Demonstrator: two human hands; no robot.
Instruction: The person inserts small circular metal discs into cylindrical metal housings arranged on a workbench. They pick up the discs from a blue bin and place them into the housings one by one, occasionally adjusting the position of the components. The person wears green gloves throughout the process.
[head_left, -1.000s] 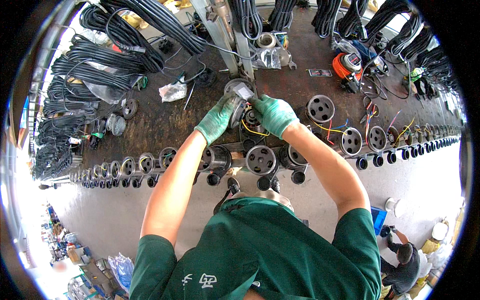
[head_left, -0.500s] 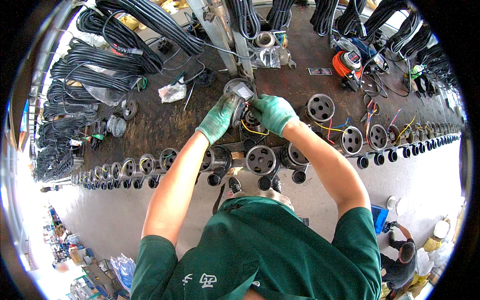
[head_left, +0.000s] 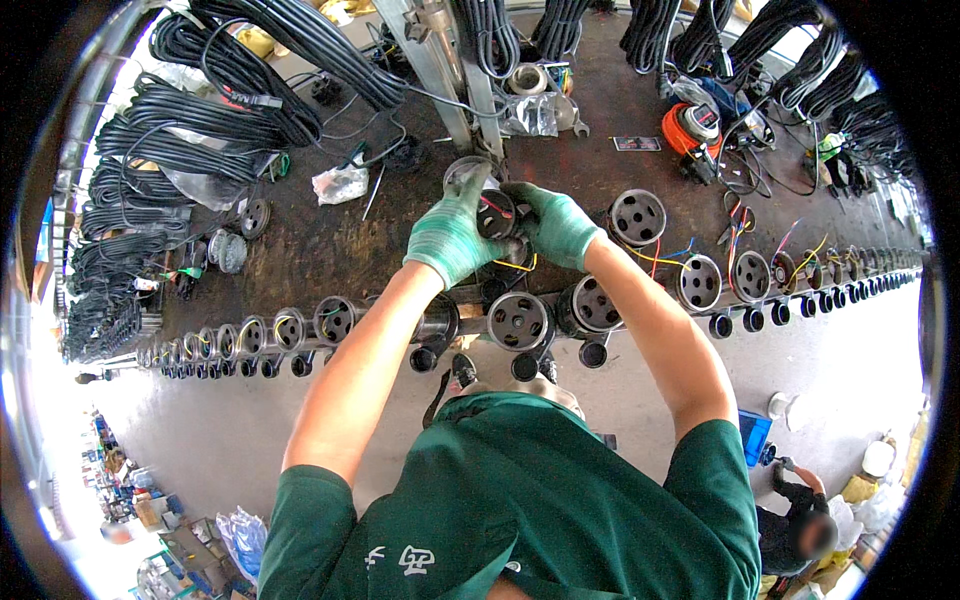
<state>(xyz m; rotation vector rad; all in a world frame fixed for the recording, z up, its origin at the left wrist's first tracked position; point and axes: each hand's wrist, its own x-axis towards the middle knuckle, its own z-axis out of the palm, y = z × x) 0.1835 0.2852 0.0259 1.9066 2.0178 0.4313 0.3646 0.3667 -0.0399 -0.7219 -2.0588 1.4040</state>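
Note:
Both my hands wear green gloves and close around a dark round slotted metal cover [head_left: 497, 220], which faces up between them. My left hand [head_left: 450, 235] wraps its left side, fingers reaching over the far rim. From the right, my right hand [head_left: 557, 230] curls its fingertips onto the rim. A short red wire shows at the cover's top, and a yellow wire [head_left: 518, 264] loops out below it. Just beyond my left fingers lies another round metal part [head_left: 463, 172], partly hidden. Below my hands a slotted cylinder [head_left: 520, 321] stands at the bench's near edge.
Similar cylinders [head_left: 699, 283] with coloured wires line the near edge both ways. Bundled black cables [head_left: 220, 105] fill the left and far sides. A metal post [head_left: 440, 80] rises beyond my hands. Scissors [head_left: 735, 220] and an orange cable coil [head_left: 690, 130] lie right. Another person [head_left: 795, 530] is behind right.
My left hand has shifted right and turned around the slotted cover, which now faces up more. The pale square piece by my fingers no longer shows. The person behind has moved slightly.

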